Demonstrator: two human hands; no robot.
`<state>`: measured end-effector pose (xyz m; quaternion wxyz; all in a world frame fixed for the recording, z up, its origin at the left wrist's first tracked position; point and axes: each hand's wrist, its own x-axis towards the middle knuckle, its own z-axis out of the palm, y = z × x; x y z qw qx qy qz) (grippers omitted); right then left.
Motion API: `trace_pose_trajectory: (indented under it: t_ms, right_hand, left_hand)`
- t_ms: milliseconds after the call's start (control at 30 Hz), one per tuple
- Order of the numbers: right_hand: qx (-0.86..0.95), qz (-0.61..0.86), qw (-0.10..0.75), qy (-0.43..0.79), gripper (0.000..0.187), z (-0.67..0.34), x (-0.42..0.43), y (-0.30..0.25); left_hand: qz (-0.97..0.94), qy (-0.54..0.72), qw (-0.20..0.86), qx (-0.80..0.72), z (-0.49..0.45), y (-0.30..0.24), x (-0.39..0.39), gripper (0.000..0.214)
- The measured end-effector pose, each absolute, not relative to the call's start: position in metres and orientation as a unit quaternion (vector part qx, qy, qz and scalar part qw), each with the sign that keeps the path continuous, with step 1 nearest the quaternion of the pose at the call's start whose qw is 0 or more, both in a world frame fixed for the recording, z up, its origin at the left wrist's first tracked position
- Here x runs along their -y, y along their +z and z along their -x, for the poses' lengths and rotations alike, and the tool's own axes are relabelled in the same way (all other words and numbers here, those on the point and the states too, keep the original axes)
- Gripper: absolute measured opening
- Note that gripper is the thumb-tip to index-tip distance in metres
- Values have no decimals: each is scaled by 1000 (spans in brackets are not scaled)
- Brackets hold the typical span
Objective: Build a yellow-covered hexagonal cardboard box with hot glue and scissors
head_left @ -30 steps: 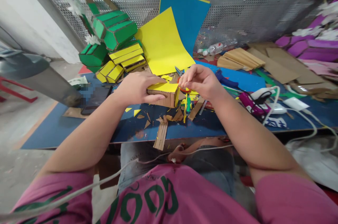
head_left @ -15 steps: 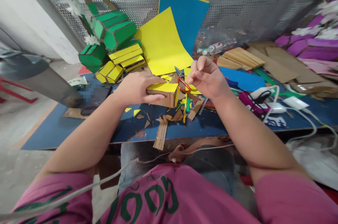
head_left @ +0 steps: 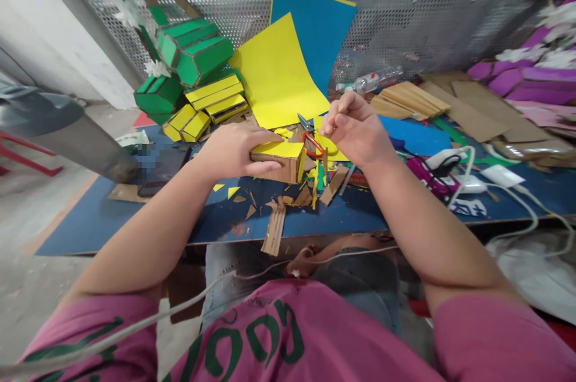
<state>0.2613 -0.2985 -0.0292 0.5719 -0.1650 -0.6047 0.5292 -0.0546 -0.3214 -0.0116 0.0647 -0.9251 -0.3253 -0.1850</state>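
My left hand (head_left: 240, 148) grips a small cardboard box (head_left: 281, 172) by its left end, fingers over the yellow-covered top and thumb along the bare brown front. To the right, my right hand (head_left: 355, 127) is raised above the table, its fingers curled and thumb drawn in. Whether anything lies between those fingertips is too small to tell. Orange-handled scissors (head_left: 310, 136) lie just behind the box, their blades pointing away from me. Scraps of yellow paper and cardboard (head_left: 333, 185) surround the box on the blue tabletop (head_left: 220, 223).
Yellow-and-brown boxes (head_left: 213, 100) and green boxes (head_left: 198, 49) are stacked at the back left. A yellow sheet (head_left: 279, 70) and a blue sheet (head_left: 315, 28) lean on the perforated metal panel. Cardboard pieces (head_left: 472, 106), a bottle (head_left: 369, 80) and white cables (head_left: 531, 202) occupy the right side.
My right hand has shifted slightly, its fingers curling closer together. My left hand and the box have stayed in place.
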Motion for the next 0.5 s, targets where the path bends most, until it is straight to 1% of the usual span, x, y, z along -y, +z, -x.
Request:
trace_pose_trajectory:
  t_ms: [167,333,500]
  right_hand:
    - [600,162,576,532,47,-261,296,-31]
    - [587,178,580,536,49,-259,296,-32]
    - [593,156,576,541,47,-259,296,-32]
  left_hand:
    - [925,-184,62,327,55,-11,322,79]
    - [926,-181,57,327,54,-11,322,79]
    - [925,-184,58,327,55,-11,322,79]
